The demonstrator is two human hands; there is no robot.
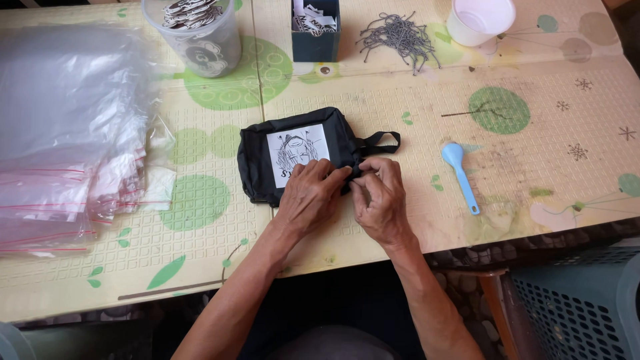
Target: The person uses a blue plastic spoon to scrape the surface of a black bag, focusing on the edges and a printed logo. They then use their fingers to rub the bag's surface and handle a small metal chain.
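A small black fabric pouch with a white printed picture patch and a side loop strap lies flat on the patterned table. My left hand rests on the pouch's near edge, fingers pinching the fabric at its right corner. My right hand meets it there, fingertips pressed on the same corner just below the strap. What the fingers pinch is hidden.
A thick stack of clear zip bags covers the left side. At the back stand a clear tub of printed badges, a dark box of tags, a heap of small metal chains and a white cup. A blue plastic spoon lies right. A blue basket sits beside the table.
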